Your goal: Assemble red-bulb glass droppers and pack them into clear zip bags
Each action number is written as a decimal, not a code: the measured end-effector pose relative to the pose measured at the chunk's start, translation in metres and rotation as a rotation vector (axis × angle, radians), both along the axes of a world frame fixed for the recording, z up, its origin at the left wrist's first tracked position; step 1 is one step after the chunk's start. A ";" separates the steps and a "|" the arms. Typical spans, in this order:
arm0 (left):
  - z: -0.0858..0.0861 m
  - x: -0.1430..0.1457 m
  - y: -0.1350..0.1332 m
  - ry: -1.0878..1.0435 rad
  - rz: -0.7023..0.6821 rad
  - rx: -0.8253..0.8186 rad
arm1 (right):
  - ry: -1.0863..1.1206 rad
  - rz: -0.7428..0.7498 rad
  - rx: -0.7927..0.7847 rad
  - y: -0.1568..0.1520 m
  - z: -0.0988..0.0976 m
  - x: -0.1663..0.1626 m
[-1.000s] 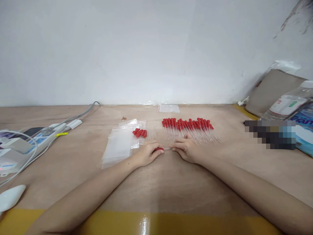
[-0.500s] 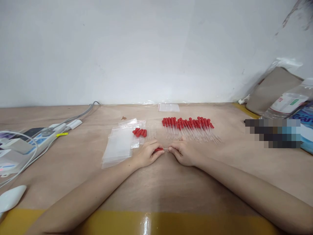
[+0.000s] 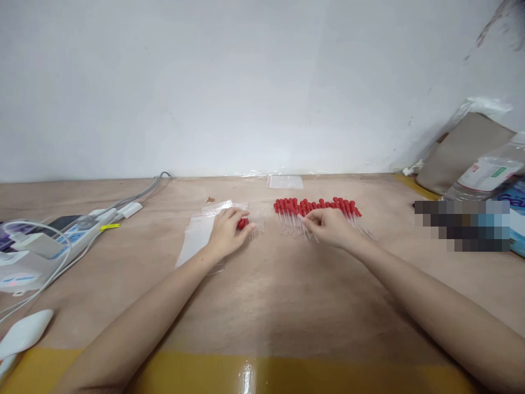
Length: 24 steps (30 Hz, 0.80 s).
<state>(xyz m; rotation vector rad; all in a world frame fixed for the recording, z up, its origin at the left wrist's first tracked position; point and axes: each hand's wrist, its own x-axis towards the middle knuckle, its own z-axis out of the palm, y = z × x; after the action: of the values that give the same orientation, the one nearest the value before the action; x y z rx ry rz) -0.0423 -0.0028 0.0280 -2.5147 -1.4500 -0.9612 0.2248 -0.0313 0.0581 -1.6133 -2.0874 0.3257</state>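
My left hand [image 3: 225, 231] lies on a stack of clear plastic bags [image 3: 197, 236], fingers curled down, with a red rubber bulb [image 3: 242, 223] at its fingertips. A few bare glass tubes [image 3: 257, 221] lie just to its right. My right hand [image 3: 330, 225] rests on a row of several glass droppers with red bulbs [image 3: 315, 208]. Its thumb and forefinger are pinched on one dropper near the row's left part. The hands are about a hand's width apart on the wooden tabletop [image 3: 270, 295].
A power strip with plugs and cables [image 3: 61, 238] lies at the left, a white object [image 3: 22, 336] at the near left edge. One small clear bag [image 3: 284, 181] sits by the wall. A plastic bottle [image 3: 484, 178], a brown pouch and blue packs crowd the right.
Both hands moved away from me and apart. The left went from the table's middle to the bags with the red bulb; the right went up to the dropper row.
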 end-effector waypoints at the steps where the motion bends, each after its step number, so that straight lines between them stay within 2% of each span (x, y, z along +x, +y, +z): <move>1: 0.000 -0.006 0.006 -0.003 0.075 0.000 | -0.020 -0.116 -0.002 0.008 0.002 0.005; 4: -0.003 -0.020 0.019 -0.013 0.175 -0.055 | -0.145 -0.377 0.008 0.032 0.001 0.018; 7: -0.004 -0.025 0.023 -0.028 0.156 -0.157 | -0.277 -0.460 -0.015 0.046 -0.009 0.025; 10: -0.004 -0.024 0.022 -0.008 0.130 -0.217 | -0.387 -0.430 -0.053 0.048 -0.017 0.025; 14: -0.005 -0.023 0.022 -0.040 0.179 -0.214 | -0.436 -0.369 0.038 0.043 -0.014 0.013; 17: -0.004 -0.022 0.024 -0.089 0.236 -0.245 | -0.305 -0.228 0.057 0.040 -0.011 -0.012; 20: -0.003 -0.023 0.025 -0.119 0.262 -0.297 | -0.202 -0.100 -0.005 0.043 -0.014 -0.046; 24: -0.006 -0.026 0.027 -0.167 0.282 -0.284 | -0.141 -0.114 -0.159 0.057 -0.018 -0.085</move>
<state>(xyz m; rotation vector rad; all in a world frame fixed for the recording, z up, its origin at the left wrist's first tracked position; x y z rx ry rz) -0.0685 0.0246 0.0220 -2.3551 -2.0576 -0.9942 0.1396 0.0256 0.0400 -1.8903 -2.1063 0.3557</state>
